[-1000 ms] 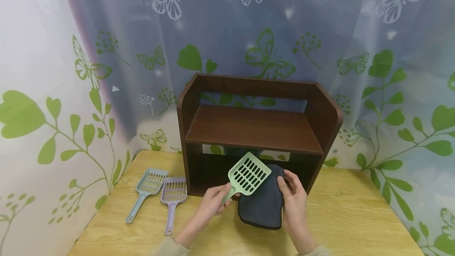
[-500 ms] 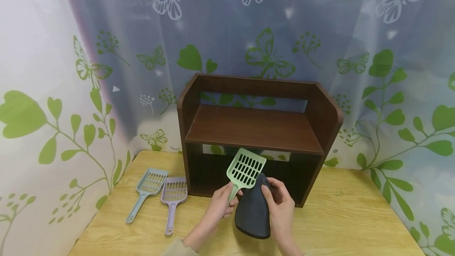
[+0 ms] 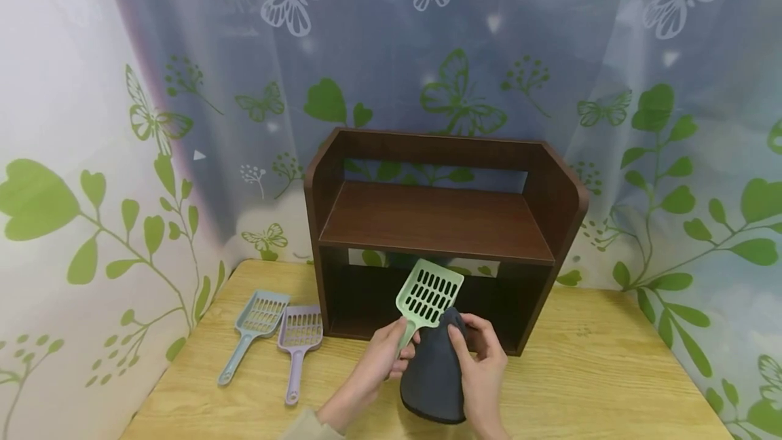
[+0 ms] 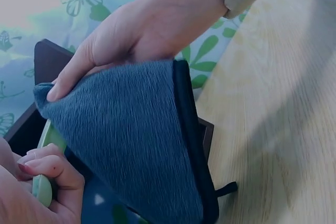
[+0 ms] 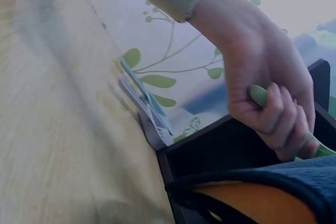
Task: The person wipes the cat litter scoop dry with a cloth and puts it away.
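Note:
My left hand (image 3: 380, 353) grips the handle of a pale green slotted litter scoop (image 3: 430, 289), its head pointing up and away in front of the shelf. With my right hand (image 3: 482, 369) I pinch the upper end of a dark blue cloth mitt (image 3: 432, 379), which overlaps the lower right edge of the scoop head in the head view. Seen from the left wrist, the mitt (image 4: 126, 129) has ribbed nap, a black border and a small loop (image 4: 227, 189). Its orange inner side (image 5: 257, 203) shows in the right wrist view.
A dark brown two-tier shelf (image 3: 436, 219) stands behind my hands. On the wooden table (image 3: 586, 372), left of it, lie a light blue litter scoop (image 3: 253, 328) and a lilac one (image 3: 298, 345) side by side. A leaf-and-butterfly patterned curtain (image 3: 379, 39) hangs behind.
My right hand has moved left and down with the mitt, which now looks narrower and gathered at its upper end. The green scoop has shifted only slightly in my left hand.

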`<state>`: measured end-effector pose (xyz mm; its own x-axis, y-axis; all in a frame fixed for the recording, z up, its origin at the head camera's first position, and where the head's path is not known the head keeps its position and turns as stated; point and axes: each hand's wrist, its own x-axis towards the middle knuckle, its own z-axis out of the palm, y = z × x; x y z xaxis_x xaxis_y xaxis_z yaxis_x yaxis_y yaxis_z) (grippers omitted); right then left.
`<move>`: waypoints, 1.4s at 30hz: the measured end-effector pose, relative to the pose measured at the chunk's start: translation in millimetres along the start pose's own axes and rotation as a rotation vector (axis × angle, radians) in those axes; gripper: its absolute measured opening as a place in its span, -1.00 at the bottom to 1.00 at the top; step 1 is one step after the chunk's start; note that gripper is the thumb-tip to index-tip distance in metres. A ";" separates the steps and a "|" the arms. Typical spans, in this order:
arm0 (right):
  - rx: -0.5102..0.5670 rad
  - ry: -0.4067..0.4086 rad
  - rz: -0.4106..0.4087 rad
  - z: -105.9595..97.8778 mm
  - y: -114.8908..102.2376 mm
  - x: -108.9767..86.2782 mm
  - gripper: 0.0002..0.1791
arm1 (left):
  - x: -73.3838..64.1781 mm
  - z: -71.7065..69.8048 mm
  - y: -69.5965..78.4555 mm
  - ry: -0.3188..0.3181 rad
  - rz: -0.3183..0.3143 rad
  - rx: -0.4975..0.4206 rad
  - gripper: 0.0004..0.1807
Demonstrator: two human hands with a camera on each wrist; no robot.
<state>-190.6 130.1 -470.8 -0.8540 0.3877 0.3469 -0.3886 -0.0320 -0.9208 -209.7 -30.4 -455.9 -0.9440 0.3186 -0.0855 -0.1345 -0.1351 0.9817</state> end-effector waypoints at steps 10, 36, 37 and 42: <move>0.000 0.067 -0.034 -8.1 1.6 21.8 -0.70 | -6.6 1.2 2.7 -0.016 -0.005 0.053 -0.57; -0.004 0.046 0.067 -24.9 -8.7 43.1 -0.62 | -27.9 -24.7 27.1 -0.025 0.039 0.183 -0.52; -0.004 0.042 0.067 -24.9 -9.4 42.9 -0.62 | -28.7 -25.4 29.5 -0.026 0.042 0.186 -0.51; 0.009 0.031 0.055 -25.5 -10.8 41.5 -0.65 | -32.5 -28.0 42.2 -0.016 0.066 0.225 -0.47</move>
<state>-213.1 170.0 -450.9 -0.8629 0.4138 0.2901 -0.3448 -0.0623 -0.9366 -193.2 -72.7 -416.5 -0.9435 0.3309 -0.0189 -0.0005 0.0557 0.9984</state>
